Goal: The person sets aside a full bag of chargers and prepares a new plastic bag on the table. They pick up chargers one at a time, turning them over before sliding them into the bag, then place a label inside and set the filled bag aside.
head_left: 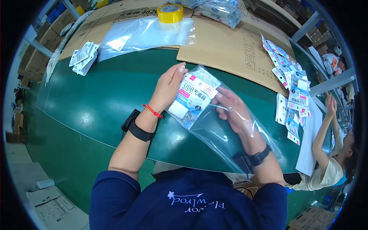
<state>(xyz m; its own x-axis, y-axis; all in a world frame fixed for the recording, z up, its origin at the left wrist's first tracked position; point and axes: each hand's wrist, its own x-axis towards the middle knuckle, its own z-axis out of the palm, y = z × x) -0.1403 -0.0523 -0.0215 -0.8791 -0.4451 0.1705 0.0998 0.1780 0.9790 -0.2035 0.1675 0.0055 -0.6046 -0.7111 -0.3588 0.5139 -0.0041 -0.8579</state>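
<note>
The left hand [168, 85] is closed on the upper left edge of a pack [193, 94], its fingers together at the far corner. The right hand [234, 111] has its fingers loosely bent beside the pack's right edge; whether they press on it, I cannot tell. The pack, white, pink and blue, tilts between the two hands above the table and seems to sit in the far end of a long clear bag [214, 132]. Holding it from both sides probably stops it slipping about in the slick film. The loose end of the bag lies over the right hand and wrist; whether the hand is inside or underneath is unclear.

Around them is the green table [88, 88]. To the right, similar packs [297, 97] lie in an overlapping row, likely there to be close to the right hand. To the left is a small pile of white cards [84, 59]. At the far side, a roll of yellow tape [170, 15] rests on flat clear plastic [149, 36], perhaps as a weight against sliding. A cardboard sheet [222, 53] lies beside it, with plastic-wrapped goods [220, 13] beyond. At far right, another person [324, 168] has both arms raised.
</note>
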